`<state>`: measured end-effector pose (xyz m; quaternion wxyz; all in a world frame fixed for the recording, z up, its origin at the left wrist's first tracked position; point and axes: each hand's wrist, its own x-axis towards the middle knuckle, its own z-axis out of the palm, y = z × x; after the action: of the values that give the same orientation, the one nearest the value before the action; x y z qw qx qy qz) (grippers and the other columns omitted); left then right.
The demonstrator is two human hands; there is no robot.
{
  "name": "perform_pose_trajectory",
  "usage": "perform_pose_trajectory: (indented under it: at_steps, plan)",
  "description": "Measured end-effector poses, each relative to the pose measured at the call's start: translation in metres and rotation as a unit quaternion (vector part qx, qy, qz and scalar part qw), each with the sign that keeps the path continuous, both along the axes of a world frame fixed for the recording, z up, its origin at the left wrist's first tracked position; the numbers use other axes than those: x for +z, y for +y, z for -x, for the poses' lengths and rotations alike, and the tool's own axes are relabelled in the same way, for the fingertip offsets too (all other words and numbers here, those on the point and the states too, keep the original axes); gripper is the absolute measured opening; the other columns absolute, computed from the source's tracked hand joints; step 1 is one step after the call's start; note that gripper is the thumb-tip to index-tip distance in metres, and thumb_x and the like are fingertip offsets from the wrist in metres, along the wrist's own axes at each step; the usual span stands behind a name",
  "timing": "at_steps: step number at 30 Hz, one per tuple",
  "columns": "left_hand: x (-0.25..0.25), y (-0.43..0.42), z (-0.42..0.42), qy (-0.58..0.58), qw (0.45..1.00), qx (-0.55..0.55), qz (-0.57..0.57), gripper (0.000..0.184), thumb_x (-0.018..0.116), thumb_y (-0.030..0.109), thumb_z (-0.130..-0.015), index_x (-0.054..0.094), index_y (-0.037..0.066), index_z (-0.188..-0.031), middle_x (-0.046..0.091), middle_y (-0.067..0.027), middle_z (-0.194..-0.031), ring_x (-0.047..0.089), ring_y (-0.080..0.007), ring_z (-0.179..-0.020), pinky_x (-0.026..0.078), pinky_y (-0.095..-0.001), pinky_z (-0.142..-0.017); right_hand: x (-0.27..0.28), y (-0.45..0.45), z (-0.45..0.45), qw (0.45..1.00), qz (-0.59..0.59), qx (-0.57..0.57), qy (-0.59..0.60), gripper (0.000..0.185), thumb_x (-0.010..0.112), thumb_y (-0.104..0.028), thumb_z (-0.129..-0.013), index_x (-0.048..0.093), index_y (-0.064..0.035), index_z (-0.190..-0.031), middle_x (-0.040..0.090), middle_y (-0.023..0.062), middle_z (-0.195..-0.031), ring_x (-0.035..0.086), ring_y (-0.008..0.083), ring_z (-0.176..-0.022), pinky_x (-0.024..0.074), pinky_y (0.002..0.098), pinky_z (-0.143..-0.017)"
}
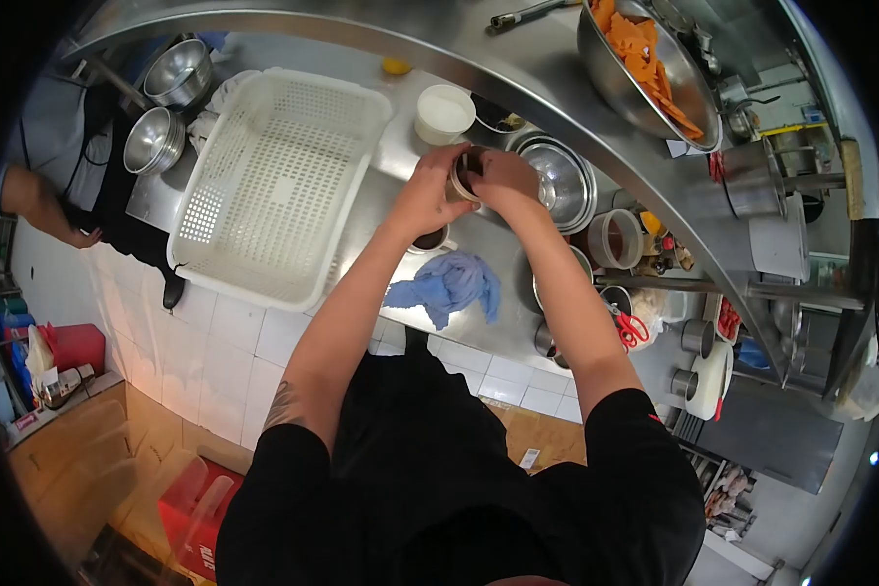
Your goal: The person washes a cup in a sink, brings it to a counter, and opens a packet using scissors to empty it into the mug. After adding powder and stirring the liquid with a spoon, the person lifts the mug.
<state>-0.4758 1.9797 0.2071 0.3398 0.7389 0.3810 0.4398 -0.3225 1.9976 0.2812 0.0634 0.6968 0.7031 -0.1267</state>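
Observation:
Over the steel counter, my left hand [428, 195] is wrapped round the side of a small brownish container [462, 182]. My right hand [506, 182] is at the container's opening, its fingertips hidden inside or behind the rim; what they hold, if anything, does not show. Just beyond the hands stands a white tub [445, 113] with white contents. Below them, a cup [430, 240] with dark contents is partly covered by my left wrist. A crumpled blue cloth [447, 287] lies nearer to me, between my forearms.
A large white perforated basket [285, 186] sits at the left. Nested steel bowls [557, 181] stand right of my hands. A steel shelf edge [557, 107] arches above, bearing a bowl of orange pieces [645, 59]. Red scissors [631, 328] lie at the right. Another person's arm [44, 207] shows far left.

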Motion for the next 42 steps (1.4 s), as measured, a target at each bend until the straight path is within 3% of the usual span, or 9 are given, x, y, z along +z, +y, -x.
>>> perform_pose_trajectory:
  at_steps: [5,8,12,16,21,23,26,35,42]
  plan:
    - [-0.001,0.004,-0.017,0.016,0.999,0.043,0.020,0.086,0.086,0.020,-0.064,0.044,0.007,-0.138,0.055,-0.0180,-0.131,0.051,-0.0396,-0.123,0.045,-0.0453,-0.102,-0.053,0.021,-0.012,0.988,-0.115,-0.020,0.101,0.029,0.068,-0.035,-0.081,0.073,-0.0080,-0.091,0.072,0.0155,-0.088,0.069,0.0362,-0.083,0.0551,0.0420,-0.072]
    - [-0.010,0.015,-0.019,0.083,0.992,0.039,0.087,0.086,0.086,0.020,-0.063,0.045,0.003,-0.137,0.058,-0.0213,-0.126,0.057,-0.0394,-0.117,0.048,-0.0435,-0.098,-0.047,0.013,-0.028,0.939,-0.174,-0.018,0.295,0.025,0.074,-0.023,-0.080,0.070,-0.0002,-0.091,0.072,0.0135,-0.079,0.070,0.0254,-0.069,0.0538,0.0348,-0.062]
    - [-0.031,0.044,-0.039,0.169,0.969,0.000,0.180,0.087,0.085,0.022,-0.065,0.042,0.003,-0.138,0.061,-0.0226,-0.124,0.060,-0.0389,-0.115,0.050,-0.0416,-0.096,-0.055,0.017,-0.064,0.863,-0.053,-0.129,0.486,0.013,0.063,-0.012,-0.095,0.069,-0.0006,-0.099,0.071,0.0050,-0.079,0.066,0.0101,-0.058,0.0468,0.0226,-0.045]
    - [-0.036,0.051,-0.042,0.156,0.964,0.010,0.217,0.089,0.081,0.020,-0.071,0.036,0.002,-0.146,0.060,-0.0242,-0.128,0.060,-0.0385,-0.116,0.049,-0.0401,-0.098,-0.063,0.047,-0.086,0.842,-0.049,-0.142,0.518,0.020,0.058,-0.018,-0.100,0.064,-0.0012,-0.111,0.072,0.0095,-0.092,0.069,0.0118,-0.066,0.0505,0.0241,-0.052]
    - [-0.017,-0.037,0.036,0.083,0.984,0.134,0.078,0.091,0.076,0.031,-0.082,0.027,-0.002,-0.151,0.048,-0.0263,-0.142,0.047,-0.0415,-0.130,0.039,-0.0457,-0.108,-0.070,0.097,-0.082,0.863,-0.060,-0.118,0.488,0.032,0.057,-0.030,-0.102,0.064,-0.0017,-0.114,0.071,0.0053,-0.090,0.066,0.0120,-0.072,0.0511,0.0234,-0.063]
    - [-0.025,-0.088,0.050,0.014,0.980,0.191,0.058,0.097,0.082,0.027,-0.076,0.028,-0.003,-0.150,0.044,-0.0258,-0.144,0.040,-0.0427,-0.134,0.033,-0.0471,-0.112,-0.100,0.131,-0.096,0.943,-0.046,-0.045,0.328,0.034,0.057,-0.032,-0.101,0.065,-0.0027,-0.115,0.069,0.0029,-0.087,0.061,0.0113,-0.068,0.0495,0.0245,-0.067]
    - [-0.048,-0.127,0.032,0.036,0.976,0.197,0.089,0.098,0.086,0.018,-0.070,0.031,-0.001,-0.149,0.045,-0.0234,-0.142,0.042,-0.0424,-0.132,0.035,-0.0468,-0.111,-0.122,0.153,-0.087,0.860,-0.013,-0.086,0.503,0.021,0.062,-0.024,-0.098,0.067,-0.0055,-0.108,0.067,0.0004,-0.086,0.060,0.0094,-0.069,0.0483,0.0238,-0.064]
    - [-0.063,-0.080,0.022,0.045,0.976,0.204,0.056,0.091,0.090,0.015,-0.061,0.043,0.002,-0.139,0.056,-0.0162,-0.131,0.050,-0.0410,-0.117,0.042,-0.0464,-0.099,-0.071,0.145,-0.050,0.915,-0.013,-0.133,0.380,0.013,0.068,-0.012,-0.092,0.068,-0.0059,-0.104,0.070,0.0018,-0.086,0.062,0.0076,-0.067,0.0487,0.0224,-0.059]
    - [-0.075,-0.017,0.022,0.065,0.976,0.201,0.053,0.091,0.091,0.017,-0.060,0.045,0.003,-0.138,0.056,-0.0151,-0.131,0.051,-0.0401,-0.116,0.041,-0.0470,-0.099,-0.146,0.198,-0.087,0.951,-0.197,0.040,0.236,0.019,0.070,-0.018,-0.090,0.070,-0.0057,-0.104,0.071,0.0029,-0.090,0.065,0.0098,-0.077,0.0513,0.0256,-0.069]
